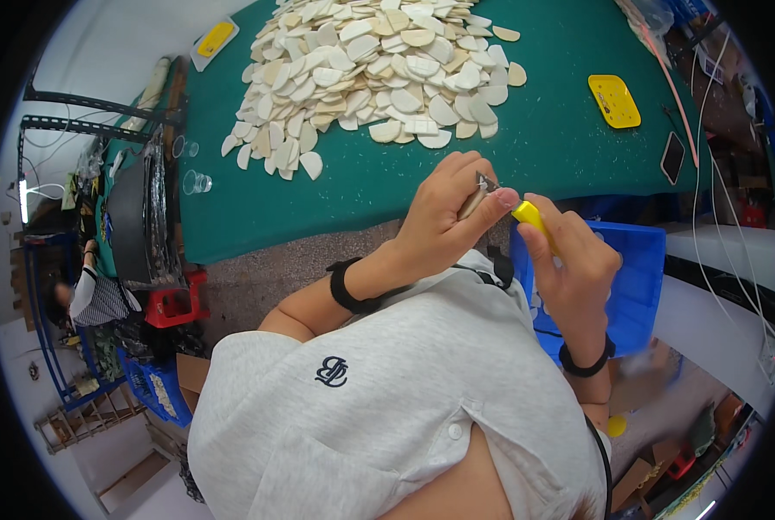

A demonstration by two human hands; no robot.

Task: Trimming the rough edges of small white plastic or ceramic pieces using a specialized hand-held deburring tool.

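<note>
My left hand point(439, 204) is closed around a small cream-white piece point(471, 204), held up just off the table's near edge. Most of that piece is hidden by the fingers and thumb. In my right hand point(575, 256) is a yellow-handled utility knife point(529, 216), gripped with the fingers wrapped round the handle. Its blade lies against the piece by my left thumb. Beyond my hands, a large heap of flat, half-round cream-white pieces point(387, 69) covers the far middle of the green table point(353, 204).
A yellow tray point(614, 101) and a phone point(672, 158) lie at the table's right. Clear plastic cups point(197, 182) lie at its left edge. Below the table on the right stands a blue bin point(643, 260). A red stool point(178, 299) and another person point(101, 290) are at left.
</note>
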